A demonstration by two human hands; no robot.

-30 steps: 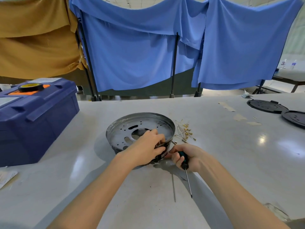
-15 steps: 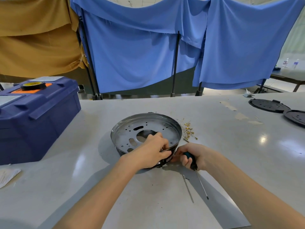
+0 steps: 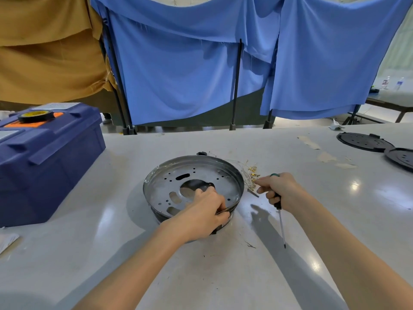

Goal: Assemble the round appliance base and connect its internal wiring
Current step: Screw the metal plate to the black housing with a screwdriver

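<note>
Right hand (image 3: 282, 191) has come off the near rim of the round base (image 3: 165, 184) and swung out to the side facing the surface's (image 3: 223, 276) right edge. It is now just beside the loose wires (image 3: 250, 173). Left hand (image 3: 204, 212) hasn't shifted.

- Left fingers: curled over the base's near rim, clamping it.
- Right fingers: clenched round the screwdriver (image 3: 281, 227), shaft pointing down toward the near edge, index finger reaching for the brass terminals.
- Base location: mid-surface, open side up, perforated plate showing inside.

Handling, as a judgement: thin sheet metal, so light, stiff and likely to skate on the glossy top. The rim is the sensible grip, though its edge may be sharp. The wires look fine and limp with small terminals, so they are better pinched at the terminal than pulled by the lead.

Around: blue toolbox (image 3: 48, 157) with a tape roll (image 3: 35, 115) on it at the left edge, two black discs (image 3: 362, 142) by the far right corner, all well apart. Only obstruction: the screwdriver ties up the hand going for the wires.
</note>
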